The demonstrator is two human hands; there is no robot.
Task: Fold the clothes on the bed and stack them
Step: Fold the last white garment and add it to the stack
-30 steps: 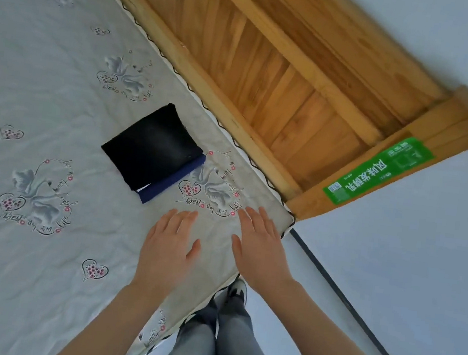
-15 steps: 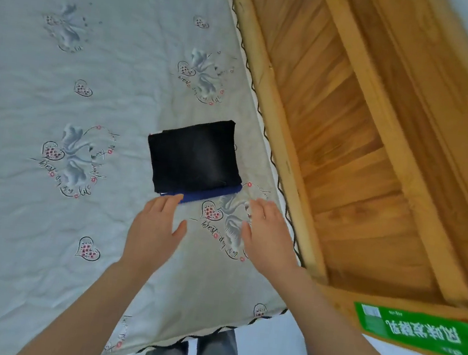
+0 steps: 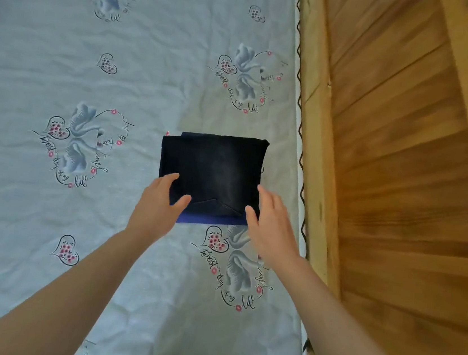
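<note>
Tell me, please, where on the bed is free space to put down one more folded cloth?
The sheet left of the folded stack is bare, and so is the strip beyond it. It is tight on the right: the wooden bed frame runs close beside the stack. Left hand and right hand occupy the near edge.

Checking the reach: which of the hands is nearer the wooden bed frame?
Right. The right hand is at the folded dark garment's frame-side edge, close to the wooden bed frame; the left hand is at its opposite edge.
</note>
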